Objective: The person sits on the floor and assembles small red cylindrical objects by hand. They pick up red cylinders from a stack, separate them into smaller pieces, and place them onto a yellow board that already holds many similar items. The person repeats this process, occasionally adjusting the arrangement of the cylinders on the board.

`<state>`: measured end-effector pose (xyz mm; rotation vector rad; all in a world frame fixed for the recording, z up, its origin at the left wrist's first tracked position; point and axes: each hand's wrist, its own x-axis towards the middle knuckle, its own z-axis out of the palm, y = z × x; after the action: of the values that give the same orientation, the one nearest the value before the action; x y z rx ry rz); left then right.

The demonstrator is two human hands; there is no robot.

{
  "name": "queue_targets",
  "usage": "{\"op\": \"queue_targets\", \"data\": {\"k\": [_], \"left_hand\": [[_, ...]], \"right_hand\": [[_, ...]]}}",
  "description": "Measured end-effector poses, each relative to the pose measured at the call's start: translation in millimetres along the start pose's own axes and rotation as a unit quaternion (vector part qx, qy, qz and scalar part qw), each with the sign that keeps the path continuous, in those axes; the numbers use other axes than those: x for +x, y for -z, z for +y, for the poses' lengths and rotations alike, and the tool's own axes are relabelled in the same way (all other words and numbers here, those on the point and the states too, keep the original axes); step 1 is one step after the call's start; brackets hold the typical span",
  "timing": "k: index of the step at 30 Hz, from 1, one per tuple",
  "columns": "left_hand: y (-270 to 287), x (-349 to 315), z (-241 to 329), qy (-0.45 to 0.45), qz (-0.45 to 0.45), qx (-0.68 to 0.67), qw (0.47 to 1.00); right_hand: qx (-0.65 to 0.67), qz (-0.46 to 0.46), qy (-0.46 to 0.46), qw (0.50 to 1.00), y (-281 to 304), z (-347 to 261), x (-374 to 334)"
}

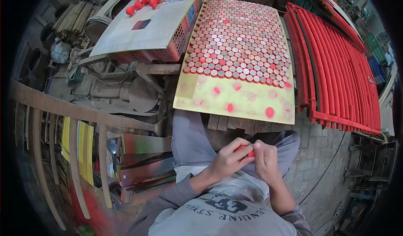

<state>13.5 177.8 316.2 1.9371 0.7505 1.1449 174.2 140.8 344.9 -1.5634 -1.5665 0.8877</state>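
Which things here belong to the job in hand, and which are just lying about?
Probably the job:
small red piece, held in the fingers of both hands
red-sided round pieces
yellow board under them

Apparently lying about:
wooden sticks, upper left
whitish bundle below them

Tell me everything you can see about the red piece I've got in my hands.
The red piece is small and bright red; its material can't be told. Your left hand and right hand both hold it, covering most of it, so only patches show between the fingers and its full shape is hidden. It sits above your lap, between the legs of your grey trousers, on your side of the yellow board and apart from it.
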Motion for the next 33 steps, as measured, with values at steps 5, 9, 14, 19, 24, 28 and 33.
{"op": "queue_targets", "data": {"k": [5,9,14,19,24,28,33], "left_hand": [[6,-3,1,0.059,-0.028,-0.066,0.996],[10,-10,-3,0.129,-0.045,-0.209,0.968],[-12,-9,-8,0.18,0.031,-0.232,0.955],[-33,-22,-24,0.241,-0.002,-0.356,0.903],[-29,-28,-16,0.242,-0.024,-0.349,0.905],[-17,-26,-19,0.236,0.004,-0.333,0.913],[-12,-29,-24,0.247,-0.002,-0.33,0.911]], "right_hand": [[0.042,-0.016,0.008,0.999,-6,11,-3],[0.174,-0.065,-0.048,0.981,3,26,-4],[0.173,0.05,-0.061,0.982,11,15,14],[-0.119,0.259,-0.019,0.958,52,26,86],[-0.202,0.318,-0.021,0.926,62,74,119],[-0.258,0.339,0.014,0.905,49,76,117],[-0.288,0.33,0.014,0.899,45,77,101]]}}
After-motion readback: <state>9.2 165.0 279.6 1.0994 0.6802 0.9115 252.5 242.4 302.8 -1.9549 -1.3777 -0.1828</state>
